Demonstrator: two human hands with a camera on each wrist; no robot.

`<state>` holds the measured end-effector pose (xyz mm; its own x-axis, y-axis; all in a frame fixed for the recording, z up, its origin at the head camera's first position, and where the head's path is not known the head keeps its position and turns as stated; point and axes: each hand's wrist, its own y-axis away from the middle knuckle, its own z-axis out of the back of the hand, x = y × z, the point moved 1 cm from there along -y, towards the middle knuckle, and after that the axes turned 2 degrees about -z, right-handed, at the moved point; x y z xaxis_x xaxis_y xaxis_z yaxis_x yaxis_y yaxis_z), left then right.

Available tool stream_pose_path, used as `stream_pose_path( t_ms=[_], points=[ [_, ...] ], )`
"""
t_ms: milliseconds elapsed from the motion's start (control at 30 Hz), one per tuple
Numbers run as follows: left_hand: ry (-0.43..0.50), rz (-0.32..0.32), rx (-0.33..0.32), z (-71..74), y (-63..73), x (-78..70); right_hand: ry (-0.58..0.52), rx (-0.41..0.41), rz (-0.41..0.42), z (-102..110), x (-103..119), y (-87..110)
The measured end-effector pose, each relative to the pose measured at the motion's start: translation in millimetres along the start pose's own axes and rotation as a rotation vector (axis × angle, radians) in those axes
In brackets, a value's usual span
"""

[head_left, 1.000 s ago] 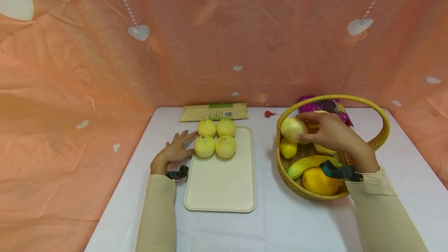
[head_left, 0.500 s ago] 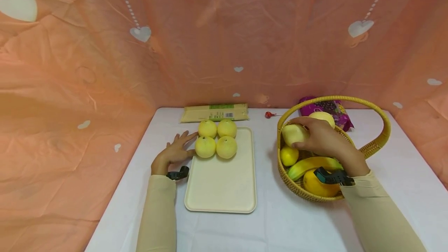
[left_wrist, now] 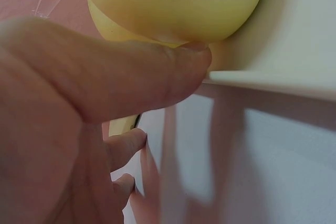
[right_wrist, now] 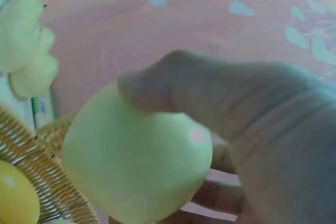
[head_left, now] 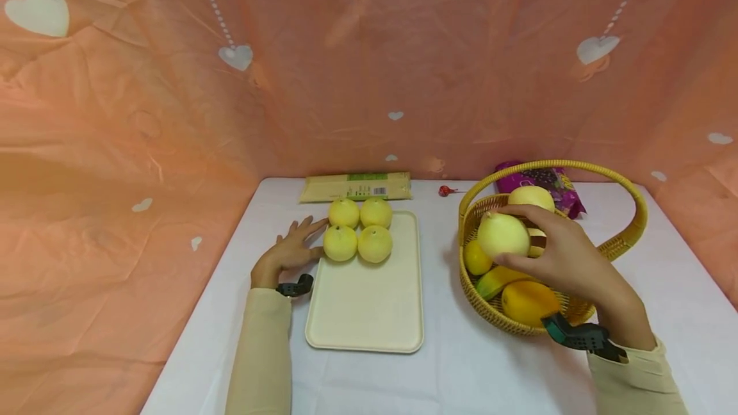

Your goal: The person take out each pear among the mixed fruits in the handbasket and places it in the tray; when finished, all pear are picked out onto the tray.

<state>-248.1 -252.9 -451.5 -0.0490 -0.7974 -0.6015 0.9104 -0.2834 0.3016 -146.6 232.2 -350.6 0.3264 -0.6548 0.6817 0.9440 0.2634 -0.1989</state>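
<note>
My right hand point(head_left: 556, 252) grips a round pale-yellow pear point(head_left: 503, 235) over the wicker basket point(head_left: 490, 319), thumb on one side and fingers round the other. In the right wrist view the thumb presses the top of this pear point(right_wrist: 136, 156). Several like pears point(head_left: 375, 244) sit in a block at the far left corner of the cream tray point(head_left: 366, 312). My left hand point(head_left: 290, 248) rests beside them with fingers spread; its thumb point(left_wrist: 157, 72) touches the nearest pear point(left_wrist: 184, 3) at the tray's rim.
In the basket lie a lemon point(head_left: 477, 258), a banana point(head_left: 494, 280), a mango-like orange-yellow fruit point(head_left: 527, 303) and another pear point(head_left: 532, 197). Its tall handle point(head_left: 553, 164) arches over. Behind stand a flat beige packet point(head_left: 357, 187), a red lollipop point(head_left: 444, 191) and a purple bag point(head_left: 542, 178).
My right hand has taken the pear from the basket's far left side, lifting it and drawing it nearer and slightly right. My left hand and the tray's pears have stayed put.
</note>
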Motion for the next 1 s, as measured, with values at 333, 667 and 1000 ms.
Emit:
stream_pose_path(
  t_ms=[333, 667, 1000],
  points=[
    [-0.009, -0.007, 0.001, 0.3, 1.3, -2.1, -0.196, -0.012, 0.181, -3, 15, 13.8],
    [-0.009, -0.002, -0.008, 1.4, -1.0, 1.6, -0.264, 0.078, 0.262, -26, 41, -5.2],
    [-0.010, -0.007, -0.005, -0.2, -1.6, 1.7, -0.316, 0.180, 0.309, -70, 68, -32.0]
  ],
)
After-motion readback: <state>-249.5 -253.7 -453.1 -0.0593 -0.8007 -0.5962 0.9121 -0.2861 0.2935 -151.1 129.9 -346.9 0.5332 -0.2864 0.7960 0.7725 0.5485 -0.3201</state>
